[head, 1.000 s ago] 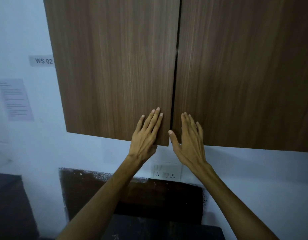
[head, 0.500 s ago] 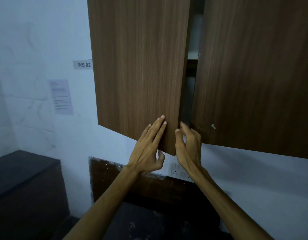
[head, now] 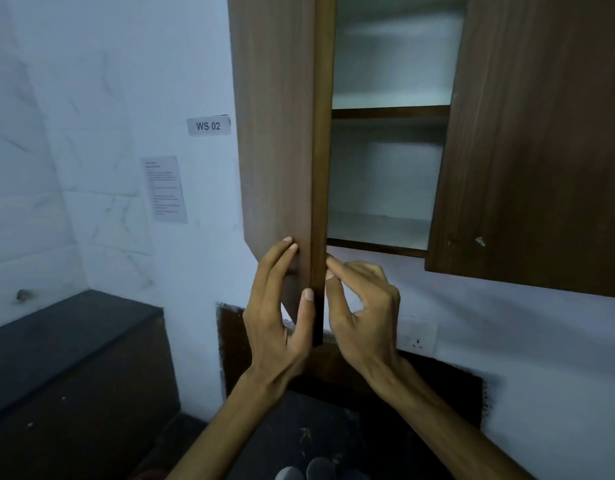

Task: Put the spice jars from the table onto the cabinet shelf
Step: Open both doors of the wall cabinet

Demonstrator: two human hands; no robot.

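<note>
Left hand (head: 276, 317) pinching door (head: 278, 133) edge, thumb on it; right hand (head: 363, 306) curled just beside, hold unclear. No jars seen; shelf (head: 378, 225) above my fingers. Risk: door slips, swings shut.

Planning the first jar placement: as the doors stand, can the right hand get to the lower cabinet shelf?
Probably yes. The left door is swung wide and the right door is ajar, leaving an open gap to the lower shelf above the right hand.
</note>
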